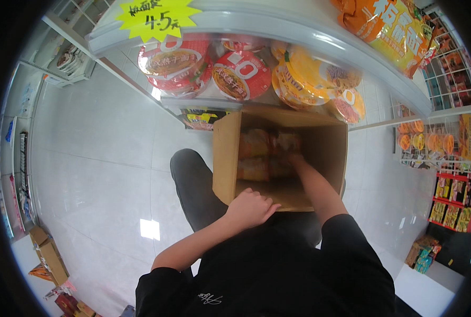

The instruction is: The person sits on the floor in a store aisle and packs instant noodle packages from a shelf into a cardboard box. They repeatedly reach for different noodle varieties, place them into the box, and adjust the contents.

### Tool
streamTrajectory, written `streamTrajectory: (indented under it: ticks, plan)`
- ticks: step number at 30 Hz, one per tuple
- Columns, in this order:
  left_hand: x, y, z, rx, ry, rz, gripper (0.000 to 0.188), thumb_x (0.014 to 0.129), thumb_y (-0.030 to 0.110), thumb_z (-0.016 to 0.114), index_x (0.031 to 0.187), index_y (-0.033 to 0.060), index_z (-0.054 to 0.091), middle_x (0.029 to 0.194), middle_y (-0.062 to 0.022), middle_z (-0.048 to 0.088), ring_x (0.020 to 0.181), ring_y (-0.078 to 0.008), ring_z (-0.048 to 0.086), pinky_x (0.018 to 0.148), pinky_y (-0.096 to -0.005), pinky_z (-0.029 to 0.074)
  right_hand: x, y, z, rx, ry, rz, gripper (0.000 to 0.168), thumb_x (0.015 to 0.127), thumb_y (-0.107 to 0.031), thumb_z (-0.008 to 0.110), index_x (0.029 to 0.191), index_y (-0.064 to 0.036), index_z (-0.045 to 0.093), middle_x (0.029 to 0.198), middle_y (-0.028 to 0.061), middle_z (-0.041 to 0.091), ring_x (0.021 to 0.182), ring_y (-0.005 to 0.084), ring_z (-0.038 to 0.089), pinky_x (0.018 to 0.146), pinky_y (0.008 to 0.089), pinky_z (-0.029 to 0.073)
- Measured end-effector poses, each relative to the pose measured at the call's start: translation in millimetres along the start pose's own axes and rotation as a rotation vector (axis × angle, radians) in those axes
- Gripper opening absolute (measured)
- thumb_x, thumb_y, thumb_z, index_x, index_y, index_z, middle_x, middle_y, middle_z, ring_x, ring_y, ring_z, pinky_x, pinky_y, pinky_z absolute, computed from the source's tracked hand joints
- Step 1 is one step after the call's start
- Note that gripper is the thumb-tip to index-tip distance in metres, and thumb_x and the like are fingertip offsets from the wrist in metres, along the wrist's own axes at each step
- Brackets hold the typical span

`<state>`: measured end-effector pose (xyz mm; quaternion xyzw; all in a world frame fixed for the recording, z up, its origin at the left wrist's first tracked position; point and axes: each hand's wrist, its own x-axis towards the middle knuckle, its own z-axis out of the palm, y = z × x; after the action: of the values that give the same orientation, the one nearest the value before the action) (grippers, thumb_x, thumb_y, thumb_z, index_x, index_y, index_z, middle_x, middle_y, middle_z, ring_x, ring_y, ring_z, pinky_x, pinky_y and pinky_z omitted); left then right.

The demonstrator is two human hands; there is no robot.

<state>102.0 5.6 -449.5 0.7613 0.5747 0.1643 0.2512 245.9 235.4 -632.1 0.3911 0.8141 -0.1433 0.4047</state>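
An open cardboard box [226, 158] stands before me, with several orange-and-yellow noodle packets [255, 144] inside it. My right hand [291, 155] reaches deep into the box and touches or lies among the packets; shadow and blur hide its fingers, so whether it grips one is unclear. My left hand [251, 207] rests with curled fingers on the box's near edge, close to its left corner, and appears to hold that edge.
Beyond the box is a shelf with red instant noodle bowls [242, 75] and yellow ones [298, 79]. Above them runs a shelf edge [259, 23] with a yellow price tag [158, 19] and an orange noodle bag [394, 33]. Wire racks [429, 158] stand right.
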Motion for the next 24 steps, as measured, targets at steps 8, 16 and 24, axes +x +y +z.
streamTrajectory:
  ticks: [8, 16, 24]
  plan:
    - [9.8, -3.6, -8.8, -0.030, -0.065, -0.027, 0.048, 0.101, 0.042, 0.051, 0.073, 0.0079, 0.069, 0.069, -0.0140, 0.068, 0.070, -0.0334, 0.068, 0.068, -0.0458, 0.053, 1.9, 4.6, -23.1, -0.047, -0.086, -0.160, 0.057, 0.094, -0.039, 0.057, 0.142, -0.010, 0.053, 0.131, 0.0201, 0.060, 0.122, 0.0372, 0.058, 0.105, 0.0551, 0.040]
    - [9.0, 1.3, -15.8, -0.032, -0.085, -0.072, 0.043, 0.101, 0.042, 0.051, 0.086, 0.0067, 0.069, 0.079, -0.0156, 0.070, 0.077, -0.0372, 0.068, 0.073, -0.0483, 0.055, -217.5, -24.8, -72.7, 0.550, 0.307, -0.419, 0.052, 0.093, -0.035, 0.061, 0.134, -0.003, 0.057, 0.102, 0.0201, 0.073, 0.095, 0.0414, 0.068, 0.086, 0.0489, 0.054]
    - [16.9, -0.1, -22.4, -0.196, 0.051, -0.089, 0.032, 0.096, 0.034, 0.062, 0.116, 0.0080, 0.066, 0.102, -0.0139, 0.072, 0.094, -0.0345, 0.069, 0.081, -0.0448, 0.056, -238.8, -48.5, -18.5, 0.611, 1.033, -0.250, 0.024, 0.088, -0.027, 0.067, 0.105, -0.010, 0.068, 0.079, 0.0129, 0.069, 0.076, 0.0341, 0.068, 0.073, 0.0460, 0.055]
